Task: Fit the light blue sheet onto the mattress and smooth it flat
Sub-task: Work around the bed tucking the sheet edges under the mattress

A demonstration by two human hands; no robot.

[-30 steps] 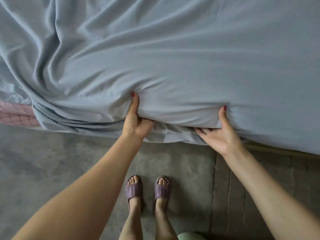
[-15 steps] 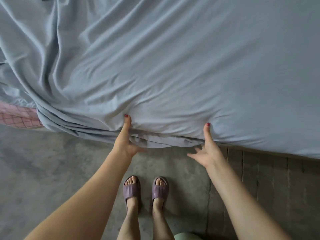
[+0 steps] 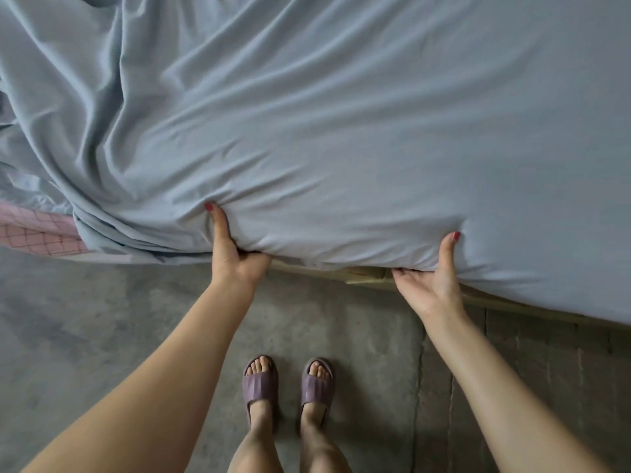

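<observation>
Both hands had moved back up under the bed edge, left hand [image 3: 235, 259] and right hand [image 3: 432, 285] gripped light blue sheet [image 3: 341, 131], thumbs on top, fingers tucked beneath.

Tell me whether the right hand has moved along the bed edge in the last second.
Cannot tell: the camera itself shifts. The right hand stays at the light blue sheet edge, right of the slippers.

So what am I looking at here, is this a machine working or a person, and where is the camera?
It is a person, no machine. The one camera sits on their head, looking down, so you see their own arms and feet in purple slippers. A light blue sheet lies over the mattress. The left hand and right hand each grip its near edge, thumb on top, fingers underneath. Wrinkles bunch at the left, where pink checked fabric shows. Below is a grey concrete floor.
</observation>
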